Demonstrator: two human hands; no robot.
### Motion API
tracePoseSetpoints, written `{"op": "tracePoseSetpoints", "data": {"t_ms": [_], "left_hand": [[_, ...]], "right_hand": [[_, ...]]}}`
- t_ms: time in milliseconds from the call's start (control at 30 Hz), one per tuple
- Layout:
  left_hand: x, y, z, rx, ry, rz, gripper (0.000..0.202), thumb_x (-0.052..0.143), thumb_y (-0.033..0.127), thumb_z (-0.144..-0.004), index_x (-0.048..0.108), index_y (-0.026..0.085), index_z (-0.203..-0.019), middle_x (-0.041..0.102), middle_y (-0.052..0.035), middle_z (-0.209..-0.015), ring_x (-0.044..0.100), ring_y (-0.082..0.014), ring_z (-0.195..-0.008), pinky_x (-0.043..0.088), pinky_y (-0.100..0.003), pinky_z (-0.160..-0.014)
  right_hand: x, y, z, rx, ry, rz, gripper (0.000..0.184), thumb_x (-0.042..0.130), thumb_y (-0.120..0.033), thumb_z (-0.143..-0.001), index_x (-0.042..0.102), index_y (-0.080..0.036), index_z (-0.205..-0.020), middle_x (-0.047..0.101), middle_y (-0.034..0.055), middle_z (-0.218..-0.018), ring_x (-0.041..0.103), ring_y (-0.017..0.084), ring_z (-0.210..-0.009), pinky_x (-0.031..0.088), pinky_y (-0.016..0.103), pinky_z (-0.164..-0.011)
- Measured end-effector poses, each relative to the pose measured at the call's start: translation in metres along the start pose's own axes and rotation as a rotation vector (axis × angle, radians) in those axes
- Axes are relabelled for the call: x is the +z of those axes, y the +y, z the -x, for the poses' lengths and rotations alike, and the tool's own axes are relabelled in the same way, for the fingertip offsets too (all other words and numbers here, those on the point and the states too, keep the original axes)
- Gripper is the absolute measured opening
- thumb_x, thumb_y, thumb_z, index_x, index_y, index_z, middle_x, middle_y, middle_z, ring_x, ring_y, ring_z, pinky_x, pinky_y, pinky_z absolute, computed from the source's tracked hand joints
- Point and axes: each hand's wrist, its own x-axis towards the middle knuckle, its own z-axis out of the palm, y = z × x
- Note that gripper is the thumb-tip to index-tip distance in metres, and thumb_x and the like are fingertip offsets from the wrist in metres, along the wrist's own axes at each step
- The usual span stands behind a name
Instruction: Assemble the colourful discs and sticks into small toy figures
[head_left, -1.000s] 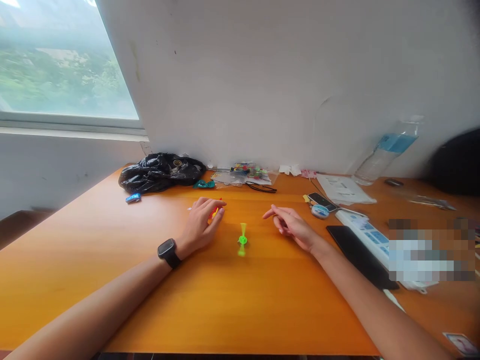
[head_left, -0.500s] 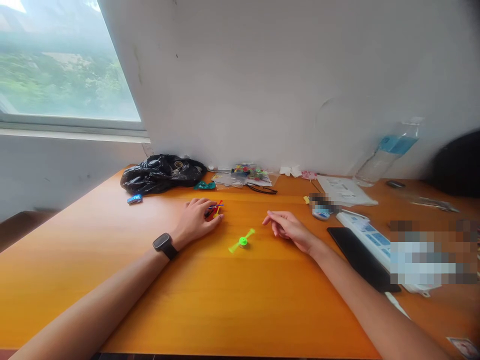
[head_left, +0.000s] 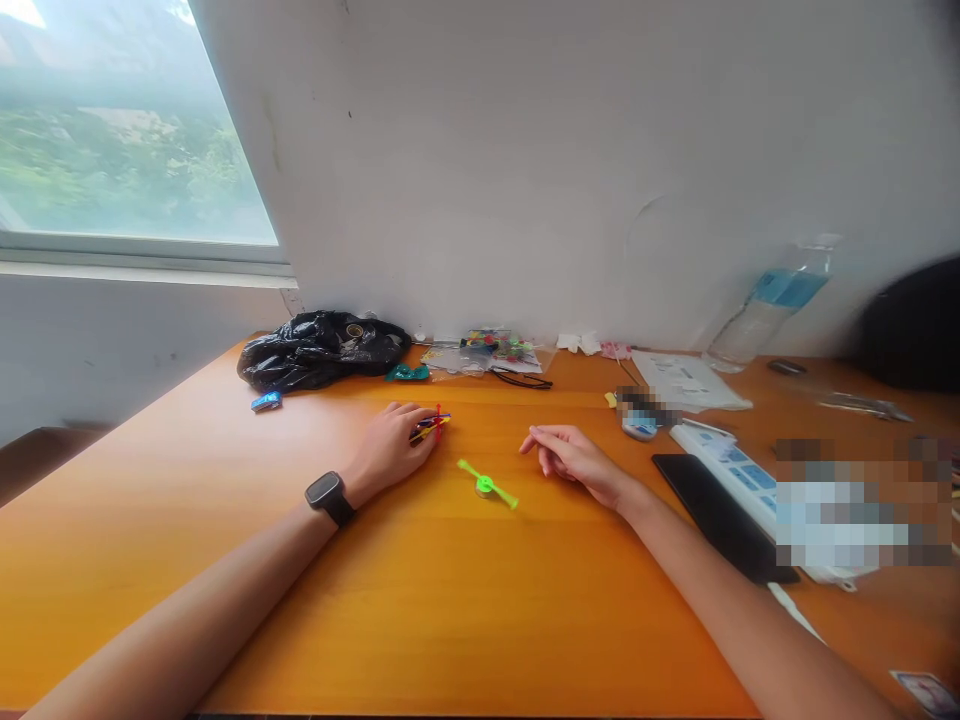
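A small bright green propeller-shaped toy [head_left: 487, 484] lies on the orange table [head_left: 420, 600] between my hands. My left hand [head_left: 390, 448], with a black watch on the wrist, rests on the table with its fingers curled round a bundle of thin red, blue and yellow sticks [head_left: 433, 424]. My right hand [head_left: 574, 458] lies just right of the green toy, not touching it, fingers loosely bent and apart with nothing in them.
A black plastic bag [head_left: 322, 348], a teal piece [head_left: 409, 372] and a clear bag of coloured parts [head_left: 491, 352] lie along the wall. To the right are papers [head_left: 686, 380], a water bottle [head_left: 772, 300], a black phone [head_left: 720, 515] and a white power strip [head_left: 739, 470].
The green toy has turned on the spot, from upright to slanted one way, then the other. My left hand has drawn back a little, uncovering the coloured sticks. My right hand barely moved.
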Motion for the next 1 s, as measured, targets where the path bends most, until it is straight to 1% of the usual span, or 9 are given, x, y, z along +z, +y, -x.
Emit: {"op": "tracePoseSetpoints", "data": {"t_ms": [100, 200, 333, 433, 567, 733, 900, 1000], "left_hand": [[0.000, 0.001, 0.000, 0.004, 0.000, 0.004, 0.033, 0.058, 0.038, -0.099, 0.070, 0.026, -0.128, 0.076, -0.0067, -0.115, 0.066, -0.0290, -0.105, 0.054, -0.044, -0.093], [-0.001, 0.003, 0.001, 0.012, -0.011, 0.022, 0.037, 0.056, 0.037, -0.101, 0.066, 0.026, -0.135, 0.074, -0.0069, -0.125, 0.064, -0.0296, -0.114, 0.054, -0.046, -0.098], [0.000, 0.004, 0.002, 0.075, -0.050, 0.053, 0.037, 0.049, 0.037, -0.105, 0.065, 0.029, -0.138, 0.067, -0.0049, -0.141, 0.058, -0.0289, -0.129, 0.051, -0.048, -0.109], [0.002, 0.003, 0.002, 0.090, -0.066, 0.041, 0.038, 0.048, 0.039, -0.106, 0.064, 0.029, -0.139, 0.062, -0.0056, -0.149, 0.054, -0.0296, -0.137, 0.049, -0.050, -0.113], [0.002, 0.004, 0.003, 0.093, -0.080, 0.034, 0.040, 0.048, 0.041, -0.106, 0.063, 0.028, -0.141, 0.062, -0.0067, -0.148, 0.054, -0.0301, -0.138, 0.047, -0.051, -0.115], [-0.005, 0.009, 0.004, 0.084, -0.096, 0.040, 0.047, 0.055, 0.053, -0.102, 0.061, 0.029, -0.142, 0.062, -0.0076, -0.148, 0.053, -0.0325, -0.137, 0.046, -0.053, -0.115], [-0.006, 0.010, 0.003, 0.053, -0.088, 0.041, 0.042, 0.049, 0.053, -0.105, 0.064, 0.028, -0.135, 0.062, -0.0078, -0.147, 0.053, -0.0314, -0.135, 0.045, -0.052, -0.113], [-0.006, 0.009, 0.002, 0.044, -0.079, 0.044, 0.039, 0.054, 0.054, -0.102, 0.066, 0.028, -0.130, 0.064, -0.0087, -0.143, 0.053, -0.0322, -0.134, 0.045, -0.052, -0.111]], "right_hand": [[0.000, -0.001, 0.000, 0.001, 0.006, 0.000, 0.051, 0.061, -0.063, -0.093, 0.076, -0.014, -0.092, 0.057, -0.0005, -0.053, 0.030, 0.007, -0.045, 0.018, 0.026, -0.047], [0.000, -0.001, 0.000, 0.004, 0.003, 0.004, 0.051, 0.061, -0.062, -0.093, 0.076, -0.014, -0.093, 0.058, -0.0003, -0.054, 0.030, 0.008, -0.045, 0.019, 0.026, -0.047], [0.000, -0.002, 0.000, 0.010, -0.004, 0.008, 0.052, 0.060, -0.063, -0.094, 0.077, -0.014, -0.094, 0.058, -0.0002, -0.055, 0.031, 0.008, -0.046, 0.019, 0.026, -0.047], [0.001, -0.002, 0.000, 0.010, -0.005, 0.012, 0.052, 0.061, -0.064, -0.093, 0.076, -0.014, -0.093, 0.058, -0.0004, -0.055, 0.032, 0.008, -0.046, 0.019, 0.026, -0.047], [0.001, -0.004, 0.001, 0.016, -0.009, 0.022, 0.052, 0.061, -0.064, -0.092, 0.076, -0.014, -0.093, 0.059, -0.0002, -0.056, 0.034, 0.008, -0.046, 0.021, 0.026, -0.048], [0.001, -0.003, 0.002, 0.016, -0.015, 0.025, 0.054, 0.061, -0.066, -0.092, 0.076, -0.014, -0.094, 0.059, -0.0001, -0.056, 0.035, 0.008, -0.047, 0.020, 0.026, -0.047], [0.001, -0.003, 0.002, 0.018, -0.017, 0.034, 0.053, 0.059, -0.064, -0.093, 0.076, -0.014, -0.095, 0.059, 0.0002, -0.057, 0.034, 0.008, -0.047, 0.020, 0.026, -0.048], [0.001, -0.004, 0.002, 0.020, -0.015, 0.030, 0.053, 0.060, -0.064, -0.092, 0.076, -0.014, -0.095, 0.059, 0.0004, -0.057, 0.034, 0.009, -0.047, 0.020, 0.026, -0.048]]}}
